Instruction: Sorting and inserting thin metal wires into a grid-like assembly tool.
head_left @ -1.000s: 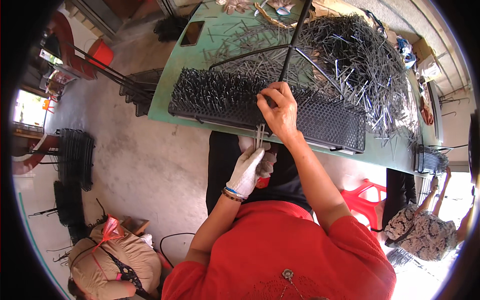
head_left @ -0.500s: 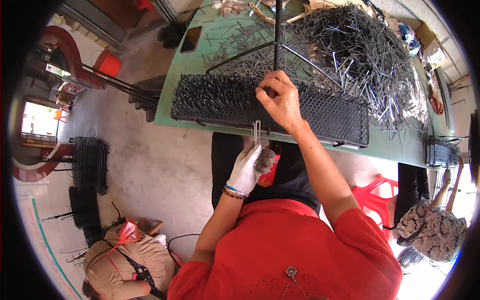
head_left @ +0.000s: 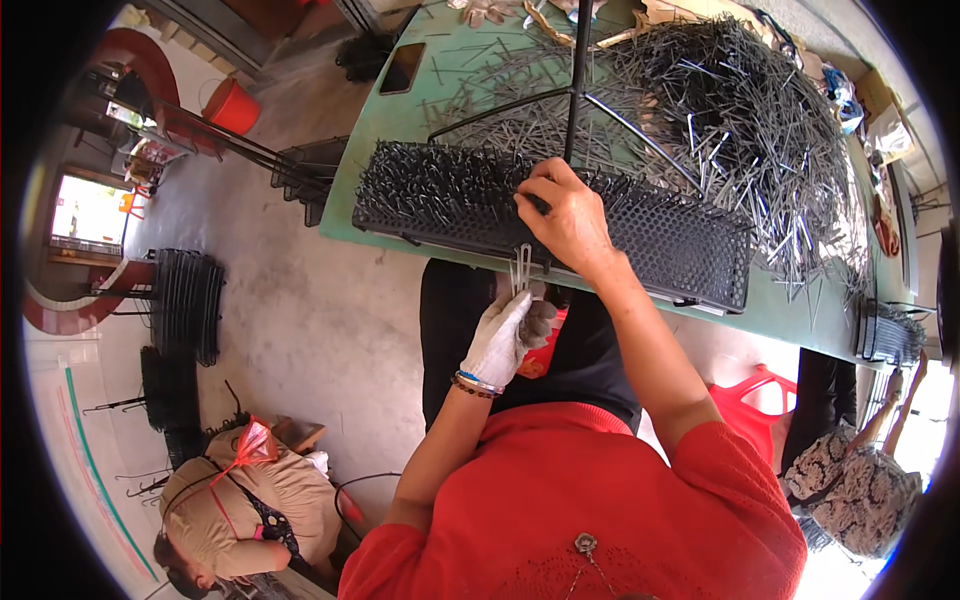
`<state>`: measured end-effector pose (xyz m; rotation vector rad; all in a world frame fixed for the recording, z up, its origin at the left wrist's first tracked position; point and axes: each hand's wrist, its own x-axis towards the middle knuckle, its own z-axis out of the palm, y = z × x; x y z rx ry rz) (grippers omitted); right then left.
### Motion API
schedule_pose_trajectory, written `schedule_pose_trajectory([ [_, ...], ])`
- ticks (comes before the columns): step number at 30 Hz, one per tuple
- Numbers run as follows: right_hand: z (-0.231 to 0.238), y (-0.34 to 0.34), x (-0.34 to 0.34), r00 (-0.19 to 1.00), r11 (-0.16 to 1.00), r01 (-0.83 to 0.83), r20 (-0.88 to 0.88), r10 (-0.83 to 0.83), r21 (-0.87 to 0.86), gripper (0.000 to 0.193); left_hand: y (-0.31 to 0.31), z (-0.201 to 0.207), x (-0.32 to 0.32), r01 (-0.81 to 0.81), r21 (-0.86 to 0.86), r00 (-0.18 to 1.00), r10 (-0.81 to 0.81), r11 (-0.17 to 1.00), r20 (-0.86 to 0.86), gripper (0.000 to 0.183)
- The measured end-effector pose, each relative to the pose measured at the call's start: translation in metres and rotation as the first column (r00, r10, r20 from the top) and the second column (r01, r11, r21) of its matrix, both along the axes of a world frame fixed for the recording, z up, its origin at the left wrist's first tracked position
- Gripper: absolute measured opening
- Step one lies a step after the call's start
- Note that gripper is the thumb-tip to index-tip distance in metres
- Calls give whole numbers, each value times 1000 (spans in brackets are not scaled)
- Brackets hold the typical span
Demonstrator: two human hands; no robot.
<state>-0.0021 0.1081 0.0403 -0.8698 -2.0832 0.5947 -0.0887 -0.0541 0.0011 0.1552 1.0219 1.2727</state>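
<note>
My left hand point(head_left: 505, 335), in a pale work glove, is closed around a few slim, shiny metal wire pins point(head_left: 521, 268) with looped tops. They stand upright just before the front edge of a long black perforated rack point(head_left: 690, 255). My bare right hand point(head_left: 570, 225) is over the middle of that rack, thumb and fingers pinched together; what they hold, if anything, is hidden. Dark wire pins point(head_left: 430, 190) stand densely in the holes left of this hand, while bare holes show to its right.
The rack lies along the near edge of a green table point(head_left: 345, 195). Behind it, a black branching rod stand point(head_left: 577, 90) rises before a large heap of loose metal pins point(head_left: 740, 130). A phone-like dark slab point(head_left: 402, 68) lies at far left. A red stool point(head_left: 755, 400) and other people flank me.
The whole view has shifted slightly, so the table and rack appear a little farther right. My right hand stays pinched over about the same part of the rack; my left still grips the pins.
</note>
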Motion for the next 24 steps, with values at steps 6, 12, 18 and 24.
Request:
schedule_pose_trajectory([
  [6,14,14,16,981,991,-132,143,128,16,15,2,-1,-6,0,26,998,2,1000,-65,23],
  [12,11,22,22,944,971,-228,260,202,72,13,2,-3,-9,0,22,1000,0,1000,-14,17],
  [18,14,20,15,953,971,-226,225,203,82,10,4,-1,-12,27,21,999,-27,999,29,16],
  [24,24,19,3,966,985,-150,225,128,82,11,3,-7,-16,73,62,997,-74,995,19,24],
])
